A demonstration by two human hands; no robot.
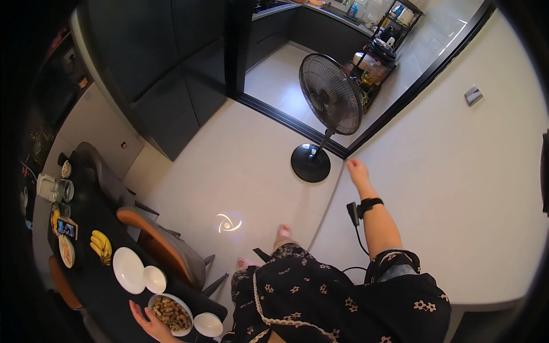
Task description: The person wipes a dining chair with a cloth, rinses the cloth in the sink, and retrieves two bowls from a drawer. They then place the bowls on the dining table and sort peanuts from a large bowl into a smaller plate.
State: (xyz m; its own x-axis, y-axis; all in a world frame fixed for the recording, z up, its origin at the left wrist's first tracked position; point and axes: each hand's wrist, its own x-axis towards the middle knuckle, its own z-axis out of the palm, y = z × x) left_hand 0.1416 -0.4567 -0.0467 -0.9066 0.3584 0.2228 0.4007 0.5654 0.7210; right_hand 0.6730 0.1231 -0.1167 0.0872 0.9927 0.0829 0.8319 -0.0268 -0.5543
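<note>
At the bottom left, my left hand (148, 322) has its fingers apart beside a white bowl of what look like unshelled peanuts (171, 314) on the black dining table (101, 302). Close to that bowl are a small white bowl (155, 279), another white bowl (208, 324) and a white oval plate (129, 270). Bananas (101, 246) lie farther along the table. My right hand (357, 168) is held out in front of me, fingers bent, near the white wall; no object shows in it. A black strap with a cable is on the right forearm.
A black pedestal fan (330, 94) stands by the kitchen's sliding-door track (283, 118). Chairs with orange and grey seats (165, 246) line the table. A phone (67, 228), a glass pitcher (50, 188) and a dish of food (66, 251) are at its far side. Dark cabinets (171, 64) stand ahead.
</note>
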